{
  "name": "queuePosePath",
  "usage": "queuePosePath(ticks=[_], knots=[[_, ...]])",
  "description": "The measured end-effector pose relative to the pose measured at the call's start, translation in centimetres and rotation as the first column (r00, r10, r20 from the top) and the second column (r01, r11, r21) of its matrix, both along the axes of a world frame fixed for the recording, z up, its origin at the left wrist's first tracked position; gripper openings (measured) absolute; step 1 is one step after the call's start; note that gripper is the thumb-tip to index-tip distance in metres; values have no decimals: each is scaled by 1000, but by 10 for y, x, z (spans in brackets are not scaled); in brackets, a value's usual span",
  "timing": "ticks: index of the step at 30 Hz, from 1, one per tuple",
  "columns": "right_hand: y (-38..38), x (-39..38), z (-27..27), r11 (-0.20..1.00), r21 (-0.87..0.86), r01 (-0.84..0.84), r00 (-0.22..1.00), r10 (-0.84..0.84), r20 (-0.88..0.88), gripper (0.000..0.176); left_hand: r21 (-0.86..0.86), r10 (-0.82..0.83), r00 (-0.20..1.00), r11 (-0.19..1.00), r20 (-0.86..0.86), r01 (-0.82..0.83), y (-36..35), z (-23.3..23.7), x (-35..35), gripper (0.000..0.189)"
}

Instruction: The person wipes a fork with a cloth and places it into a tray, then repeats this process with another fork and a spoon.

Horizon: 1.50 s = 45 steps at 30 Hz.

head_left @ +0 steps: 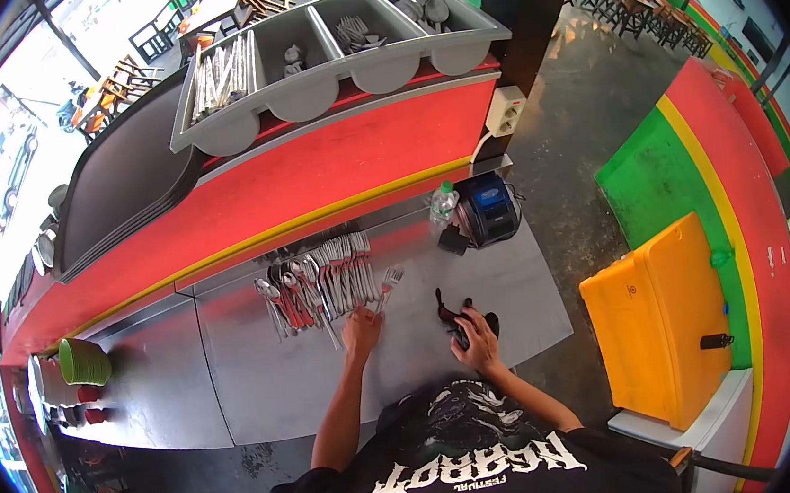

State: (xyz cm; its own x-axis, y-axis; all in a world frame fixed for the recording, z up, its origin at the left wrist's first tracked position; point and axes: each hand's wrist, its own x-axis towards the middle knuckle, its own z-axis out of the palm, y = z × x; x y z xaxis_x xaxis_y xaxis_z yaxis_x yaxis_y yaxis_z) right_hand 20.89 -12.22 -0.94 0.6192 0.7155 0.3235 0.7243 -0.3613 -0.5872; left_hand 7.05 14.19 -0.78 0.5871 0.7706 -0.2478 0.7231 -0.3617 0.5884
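Note:
My left hand [362,332] is closed around the handle of a fork [388,283], whose tines point up and away from me. Right beyond that hand lies a row of forks [351,265] and spoons [290,280], spread side by side on the metal counter. My right hand [476,341] curls its fingers over a black object [446,312] with a thin curved end, low on the counter. Most of that object is hidden under the hand, and I cannot tell its kind.
A grey cutlery tray [305,100] with several compartments stands on the red ledge [347,146]. Dark serving trays [126,168] are stacked beside it. A plastic bottle [443,206] and a dark blue-black case [489,209] sit at the counter's back right; green bowls [84,361] stand left.

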Motion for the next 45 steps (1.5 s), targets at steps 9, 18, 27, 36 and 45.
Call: queuePosePath(ticks=[9, 18, 27, 36, 45], knots=[[-5, -2, 38, 980, -145, 137, 979, -111, 169, 53, -340, 264, 915, 928, 306, -154, -69, -35, -29, 28], [1, 14, 11, 987, 75, 145, 955, -120, -270, 34, -683, 60, 950, 708, 308, 177, -136, -34, -40, 27], [11, -45, 19, 898, 66, -435, 858, 435, -273, 24, -315, -162, 951, 917, 263, 244, -145, -45, -52, 23], [36, -16, -4, 984, 38, -176, 982, 178, -63, 16, -693, -91, 957, 672, 275, 263, -140, -29, -59, 19], [58, 52, -12, 988, 84, 130, 989, -135, 62, 15, -858, 36, 952, 445, 303, 256, -127, -22, -60, 35]])
